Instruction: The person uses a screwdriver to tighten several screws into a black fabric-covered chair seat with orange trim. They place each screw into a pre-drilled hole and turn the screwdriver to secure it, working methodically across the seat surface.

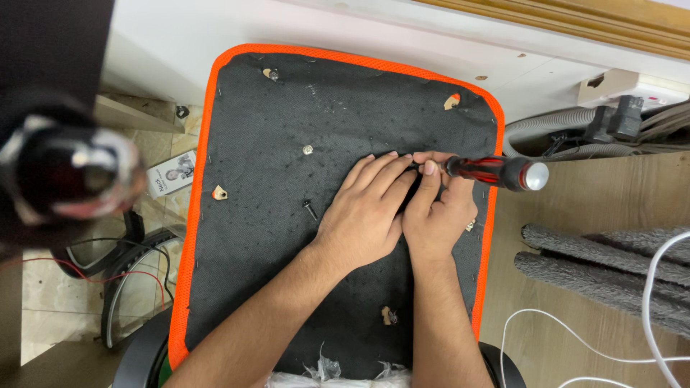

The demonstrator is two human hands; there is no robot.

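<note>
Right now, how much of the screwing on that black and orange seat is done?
One silver screw already sits in the seat bottom. In hand: the right hand holds a red and black screwdriver while the left hand presses beside its tip, which the fingers hide. Left: a loose black screw lies on the fabric, and torn holes near the edges look unfilled.

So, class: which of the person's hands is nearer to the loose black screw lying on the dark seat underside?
Left. The left hand lies just right of the black screw, almost touching it. The right hand is farther right, beyond the left hand, gripping the red-and-black screwdriver.
</note>
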